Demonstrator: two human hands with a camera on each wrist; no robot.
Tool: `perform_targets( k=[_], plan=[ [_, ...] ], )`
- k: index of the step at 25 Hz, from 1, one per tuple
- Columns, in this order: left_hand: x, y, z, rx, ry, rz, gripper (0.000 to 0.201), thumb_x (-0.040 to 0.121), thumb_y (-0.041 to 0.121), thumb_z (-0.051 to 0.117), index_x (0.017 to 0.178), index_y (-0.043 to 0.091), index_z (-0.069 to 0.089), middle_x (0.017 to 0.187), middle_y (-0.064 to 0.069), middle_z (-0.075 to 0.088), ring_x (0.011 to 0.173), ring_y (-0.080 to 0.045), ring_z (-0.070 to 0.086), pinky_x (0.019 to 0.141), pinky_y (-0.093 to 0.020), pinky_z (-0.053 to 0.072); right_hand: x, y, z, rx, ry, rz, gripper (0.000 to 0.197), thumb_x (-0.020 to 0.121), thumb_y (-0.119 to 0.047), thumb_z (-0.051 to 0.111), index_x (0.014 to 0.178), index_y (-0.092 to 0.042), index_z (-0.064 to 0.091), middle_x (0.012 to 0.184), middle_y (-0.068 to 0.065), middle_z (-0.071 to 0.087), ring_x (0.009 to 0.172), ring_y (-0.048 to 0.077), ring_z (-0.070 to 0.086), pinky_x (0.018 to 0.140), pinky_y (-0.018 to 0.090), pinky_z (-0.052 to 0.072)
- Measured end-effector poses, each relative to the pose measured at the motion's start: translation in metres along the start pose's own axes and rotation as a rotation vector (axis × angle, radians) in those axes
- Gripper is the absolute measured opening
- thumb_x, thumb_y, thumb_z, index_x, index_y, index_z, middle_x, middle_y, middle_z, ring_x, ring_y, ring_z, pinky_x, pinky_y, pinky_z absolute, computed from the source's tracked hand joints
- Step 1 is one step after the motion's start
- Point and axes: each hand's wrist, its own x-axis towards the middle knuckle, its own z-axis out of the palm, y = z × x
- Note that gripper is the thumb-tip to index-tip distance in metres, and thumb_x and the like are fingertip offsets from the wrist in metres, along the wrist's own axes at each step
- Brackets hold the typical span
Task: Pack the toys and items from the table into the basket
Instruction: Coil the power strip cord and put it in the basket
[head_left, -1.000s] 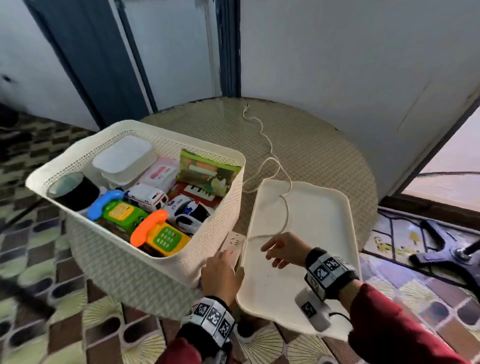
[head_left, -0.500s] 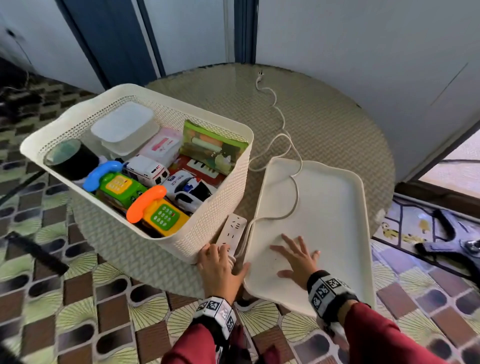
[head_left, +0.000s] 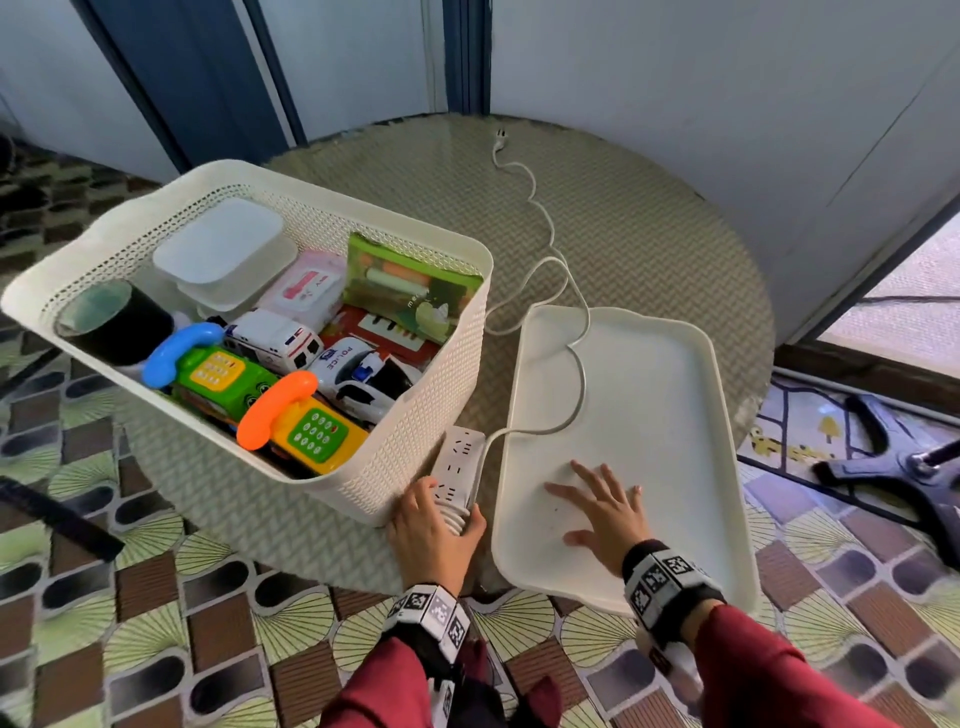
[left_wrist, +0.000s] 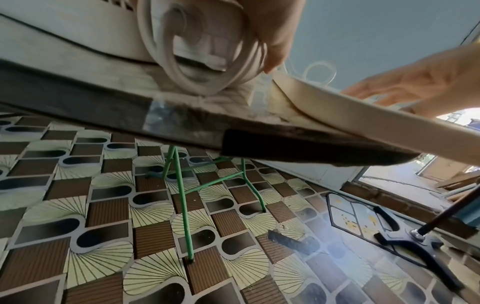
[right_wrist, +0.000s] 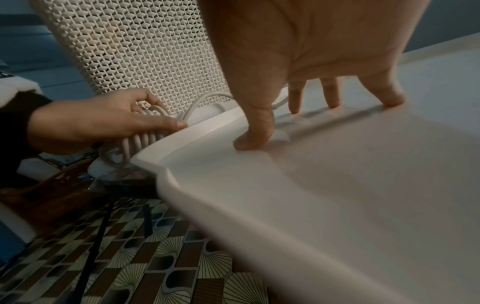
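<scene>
White cord, part-wound in loops, sits under a person's left hand (head_left: 434, 530) at the near end of a power strip (head_left: 457, 467), which lies on the round woven table (head_left: 649, 228) in the narrow gap between the basket (head_left: 431, 415) and a shallow cream tray (head_left: 675, 415). The thumb and fingers curl round the coil and the strip's end — a firm hold, as the right-wrist view shows. The right hand (head_left: 602, 512) rests flat and spread on the tray's near part, holding nothing. The strip's long axis runs near to far, its sockets facing up; the loose cord (head_left: 579, 395) leaves its far end, crosses the tray and trails to the plug (head_left: 500, 136) at the table's far edge. The basket already holds toy phones, toy cars and boxes. To finish well, the free hand would likely draw the slack in turn by turn, keeping the loops even and pinned — so the plug does not snag the tray rim — before the bundle is lifted into the basket.
</scene>
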Motion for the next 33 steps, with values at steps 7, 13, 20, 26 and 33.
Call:
perform_targets(
  k=[7,13,20,26,33],
  plan=[
    [-0.022,0.043,-0.041,-0.261,0.036,0.183,0.069,0.057,0.039,0.075,0.116,0.028,0.039,0.09,0.012,0.044,0.083,-0.015,0.049,0.079,-0.044,0.051,-0.008,-0.019,-0.03,0.691,0.14,0.035,0.024,0.093,-0.037,0.053,0.116,-0.031,0.055,0.126,0.005,0.057,0.11,0.025,0.059,0.088,0.029,0.046],
    [0.011,0.097,-0.086,-0.357,-0.167,0.439,0.086,0.059,0.049,0.067,0.134,0.033,0.027,0.11,0.008,0.049,0.09,0.0,0.047,0.074,-0.014,0.042,-0.029,-0.048,-0.113,1.571,0.338,-0.101,0.056,0.083,-0.052,0.054,0.115,-0.006,0.052,0.087,0.013,0.06,0.064,0.027,0.064,0.055,0.037,0.056],
    [0.053,0.151,-0.134,-0.289,-0.038,0.844,0.088,0.067,0.059,0.066,0.139,0.029,0.023,0.12,-0.005,0.063,0.097,-0.017,0.062,0.086,-0.03,0.051,-0.054,-0.048,-0.191,1.642,0.48,-0.287,0.047,0.086,-0.041,0.06,0.11,-0.002,0.056,0.087,0.018,0.06,0.069,0.03,0.063,0.051,0.035,0.055],
    [0.064,0.192,-0.152,-0.325,0.012,0.936,0.093,0.067,0.066,0.069,0.142,0.035,0.022,0.128,-0.001,0.061,0.113,-0.012,0.057,0.094,-0.022,0.035,-0.078,-0.048,-0.236,1.602,0.737,-0.317,0.042,0.076,-0.027,0.069,0.104,0.0,0.052,0.081,0.012,0.062,0.067,0.027,0.065,0.045,0.036,0.053],
    [0.083,0.219,-0.173,-0.532,-0.064,0.952,0.073,0.075,0.045,0.065,0.135,0.051,0.023,0.126,-0.005,0.06,0.097,-0.012,0.065,0.073,-0.032,0.06,-0.093,-0.04,-0.25,1.665,0.826,-0.416,0.03,0.08,-0.019,0.066,0.102,-0.006,0.052,0.088,0.013,0.056,0.078,0.032,0.064,0.049,0.048,0.055]
  ],
)
